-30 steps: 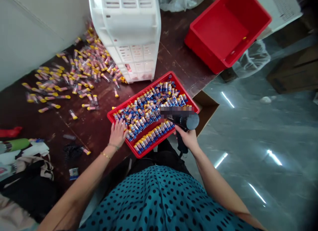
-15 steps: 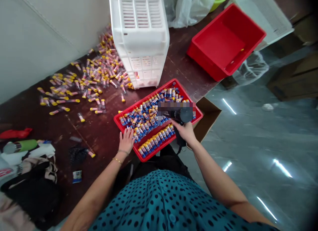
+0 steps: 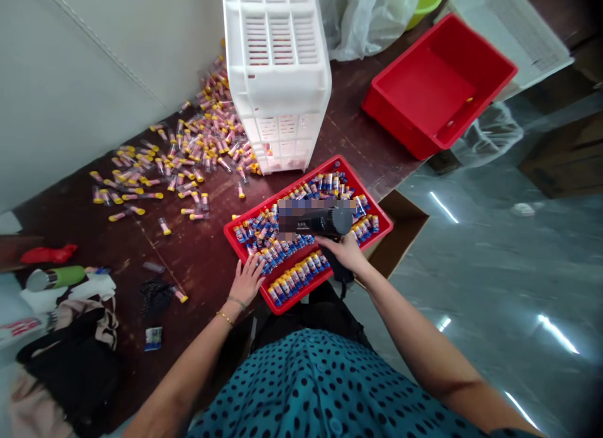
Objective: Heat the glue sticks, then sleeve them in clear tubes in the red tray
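Note:
My right hand (image 3: 349,254) is wrapped round the handle of a black hair dryer (image 3: 325,222), held above a shallow red tray (image 3: 296,246). Its barrel points left across the tray, and a blurred patch covers the nozzle end. Small tubes with yellow caps and blue wrapping (image 3: 301,273) fill the tray, some in a neat row along the near side, others more jumbled behind. At the tray's left edge, my left hand (image 3: 249,279) rests with fingers stretched out over the rim, touching or close to the nearest tubes.
Loose pink tubes with yellow caps (image 3: 188,155) lie heaped on the dark table against the wall. A white slatted crate (image 3: 282,86) stands behind the tray. Farther right is a deep red bin (image 3: 433,80). An open cardboard box (image 3: 400,230) sits below the table's right edge.
The hair dryer has moved left over the tray, uncovering tubes at the tray's right end. My left hand stays at the left rim. The whole view has shifted slightly.

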The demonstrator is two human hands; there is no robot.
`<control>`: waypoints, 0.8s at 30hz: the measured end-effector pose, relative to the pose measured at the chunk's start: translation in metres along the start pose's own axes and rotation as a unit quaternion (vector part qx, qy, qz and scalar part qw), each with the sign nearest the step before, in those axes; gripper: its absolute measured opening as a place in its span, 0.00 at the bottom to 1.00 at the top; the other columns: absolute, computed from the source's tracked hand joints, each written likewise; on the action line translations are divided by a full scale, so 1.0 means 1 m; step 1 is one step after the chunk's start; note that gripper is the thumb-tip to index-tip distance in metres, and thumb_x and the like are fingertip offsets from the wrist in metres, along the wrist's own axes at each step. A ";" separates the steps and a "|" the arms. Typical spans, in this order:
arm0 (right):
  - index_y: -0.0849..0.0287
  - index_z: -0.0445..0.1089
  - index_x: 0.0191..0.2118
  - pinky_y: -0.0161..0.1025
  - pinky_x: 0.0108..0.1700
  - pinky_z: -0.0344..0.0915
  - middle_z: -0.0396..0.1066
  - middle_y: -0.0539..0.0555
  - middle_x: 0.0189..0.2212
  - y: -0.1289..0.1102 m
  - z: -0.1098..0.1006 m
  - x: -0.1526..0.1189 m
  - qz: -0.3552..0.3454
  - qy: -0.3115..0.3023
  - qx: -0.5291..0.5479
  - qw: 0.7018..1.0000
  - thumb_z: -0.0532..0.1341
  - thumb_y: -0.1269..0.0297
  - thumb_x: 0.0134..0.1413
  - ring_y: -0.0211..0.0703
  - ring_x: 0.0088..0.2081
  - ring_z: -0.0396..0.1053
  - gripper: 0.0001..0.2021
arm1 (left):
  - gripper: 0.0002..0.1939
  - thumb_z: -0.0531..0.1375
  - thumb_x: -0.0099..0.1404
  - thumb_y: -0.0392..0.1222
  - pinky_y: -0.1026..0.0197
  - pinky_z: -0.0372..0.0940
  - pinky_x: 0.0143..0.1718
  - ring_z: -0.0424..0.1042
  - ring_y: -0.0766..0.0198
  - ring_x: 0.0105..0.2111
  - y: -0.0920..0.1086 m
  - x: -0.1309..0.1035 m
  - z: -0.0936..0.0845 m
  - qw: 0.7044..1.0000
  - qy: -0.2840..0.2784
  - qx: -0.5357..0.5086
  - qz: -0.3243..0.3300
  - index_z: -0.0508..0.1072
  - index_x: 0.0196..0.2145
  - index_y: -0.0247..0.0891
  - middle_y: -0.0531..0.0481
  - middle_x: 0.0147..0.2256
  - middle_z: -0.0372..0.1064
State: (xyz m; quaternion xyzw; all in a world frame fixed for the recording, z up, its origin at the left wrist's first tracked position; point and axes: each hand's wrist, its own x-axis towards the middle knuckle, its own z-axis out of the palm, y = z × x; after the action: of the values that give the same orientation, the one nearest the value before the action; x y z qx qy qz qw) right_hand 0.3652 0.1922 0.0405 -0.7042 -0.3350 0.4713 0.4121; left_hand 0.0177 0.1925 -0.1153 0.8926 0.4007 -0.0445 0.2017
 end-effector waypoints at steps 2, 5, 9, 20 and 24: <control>0.62 0.77 0.43 0.46 0.50 0.68 0.79 0.57 0.41 0.003 0.001 0.004 -0.006 0.066 -0.003 0.998 0.67 0.52 0.48 0.53 0.44 0.75 0.20 | 0.28 0.47 0.71 0.45 0.34 0.34 0.66 0.45 0.46 0.68 -0.010 0.017 0.001 1.000 0.011 0.016 -0.020 0.57 0.66 0.37 0.36 0.68 0.49; 0.62 0.77 0.44 0.47 0.52 0.67 0.78 0.57 0.43 0.003 -0.001 0.015 0.000 0.110 0.002 0.994 0.66 0.52 0.49 0.53 0.46 0.74 0.21 | 0.29 0.47 0.71 0.46 0.29 0.35 0.64 0.43 0.43 0.68 -0.029 0.057 -0.008 0.995 0.066 0.026 -0.072 0.56 0.66 0.34 0.32 0.67 0.49; 0.63 0.77 0.44 0.47 0.51 0.68 0.78 0.59 0.43 0.002 -0.010 0.024 0.017 0.122 -0.010 0.992 0.66 0.51 0.48 0.53 0.45 0.75 0.22 | 0.30 0.48 0.70 0.46 0.29 0.38 0.63 0.41 0.41 0.69 -0.033 0.079 -0.028 0.982 0.142 0.027 -0.120 0.56 0.66 0.30 0.28 0.67 0.48; 0.64 0.78 0.33 0.46 0.36 0.70 0.79 0.60 0.29 -0.005 -0.061 0.059 0.110 0.260 -0.036 0.959 0.66 0.47 0.46 0.56 0.33 0.76 0.21 | 0.21 0.50 0.68 0.35 0.43 0.60 0.57 0.60 0.48 0.63 -0.019 0.067 -0.021 0.998 0.024 0.011 0.058 0.73 0.54 0.45 0.38 0.62 0.63; 0.62 0.78 0.37 0.43 0.39 0.71 0.80 0.58 0.35 -0.004 -0.054 0.021 0.079 0.112 -0.015 0.990 0.68 0.50 0.44 0.51 0.35 0.76 0.19 | 0.16 0.54 0.67 0.42 0.39 0.57 0.58 0.56 0.44 0.64 -0.030 0.101 -0.036 0.999 0.026 0.003 0.019 0.77 0.48 0.43 0.37 0.63 0.61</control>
State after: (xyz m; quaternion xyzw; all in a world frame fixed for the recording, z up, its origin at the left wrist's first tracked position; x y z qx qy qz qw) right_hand 0.4230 0.1978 0.0480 -0.7827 -0.2371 0.4158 0.3978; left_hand 0.0610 0.2946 -0.1166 0.9017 0.3885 -0.0186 0.1892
